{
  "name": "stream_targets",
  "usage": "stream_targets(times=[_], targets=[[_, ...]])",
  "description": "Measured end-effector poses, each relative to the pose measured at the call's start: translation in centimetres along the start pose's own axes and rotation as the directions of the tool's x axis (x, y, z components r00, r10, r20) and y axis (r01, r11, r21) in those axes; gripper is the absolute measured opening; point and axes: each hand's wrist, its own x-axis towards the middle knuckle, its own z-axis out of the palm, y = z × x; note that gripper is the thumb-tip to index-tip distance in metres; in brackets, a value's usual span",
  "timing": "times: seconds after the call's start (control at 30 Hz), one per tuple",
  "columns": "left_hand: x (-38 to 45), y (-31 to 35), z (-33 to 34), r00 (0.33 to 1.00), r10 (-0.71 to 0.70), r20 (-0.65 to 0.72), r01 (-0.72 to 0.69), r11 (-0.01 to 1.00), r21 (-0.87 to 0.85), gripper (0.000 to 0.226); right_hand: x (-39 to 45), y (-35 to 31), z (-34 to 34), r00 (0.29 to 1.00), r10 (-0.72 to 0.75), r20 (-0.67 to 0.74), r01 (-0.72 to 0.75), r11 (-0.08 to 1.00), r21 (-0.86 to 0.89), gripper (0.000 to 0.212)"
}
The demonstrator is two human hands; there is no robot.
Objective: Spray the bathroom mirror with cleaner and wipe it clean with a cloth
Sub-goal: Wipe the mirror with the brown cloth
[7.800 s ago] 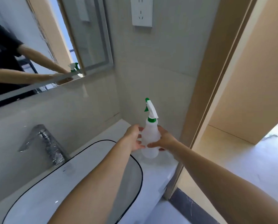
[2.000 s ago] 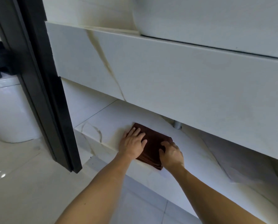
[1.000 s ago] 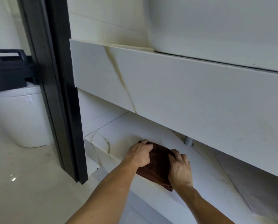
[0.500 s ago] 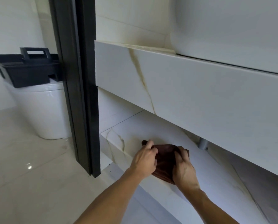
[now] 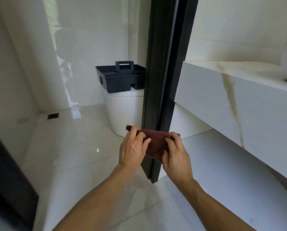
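Now the brown cloth [image 5: 156, 145] is up off its shelf and in mid-air, folded small and stretched between my two hands in front of the black door frame [image 5: 164, 77]. My left hand [image 5: 132, 150] pinches its left edge, fingers curled over the top and thumb on the near face; my right hand [image 5: 177, 153] grips the right edge the same way, fingertips hooked over the fold. Neither hand has anything else in it.

Risks from here, as I judge them: the cloth is held only by its edges, so a loose pinch while I stand and turn could let it unfold or drop onto the glossy floor [image 5: 76, 147], where it could pick up grit that would then streak or scratch the glass. The door frame stands just behind my knuckles (close enough to clip on the way up), and the edge of the marble worktop [image 5: 239, 90] juts out to my right, above the open lower shelf [image 5: 239, 157], another thing to knock against as I rise.

Neither the mirror nor the spray bottle is in view, so I cannot tell whether the glass is wet yet; a dry wipe would only smear it. Beyond the frame, a dark caddy [image 5: 121, 77] sits on the white toilet [image 5: 122, 110].
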Motion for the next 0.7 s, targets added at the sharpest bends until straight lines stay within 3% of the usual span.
stream_targets(times=[0.17,0.33,0.53,0.7], targets=[[8.5,-0.5,-12.1,0.989,-0.067,-0.135,0.081,0.991,0.105,0.020,8.4,-11.1,-4.6,0.994,-0.087,-0.061,0.095,0.986,0.137,0.040],[21.4,5.6,-24.8,0.955,0.003,-0.297,0.040,0.990,0.137,0.020,19.6,-20.3,-17.5,0.969,-0.137,-0.204,0.178,0.964,0.197,0.041],[41.2,21.0,-36.0,0.915,0.148,-0.375,-0.126,0.989,0.084,0.022,33.3,-24.3,-39.6,0.916,-0.122,-0.382,0.180,0.977,0.119,0.045],[54.3,36.9,-39.9,0.877,0.201,-0.437,-0.260,0.962,-0.080,0.025,41.0,-22.6,-58.4,0.853,-0.141,-0.503,0.138,0.990,-0.043,0.048]])
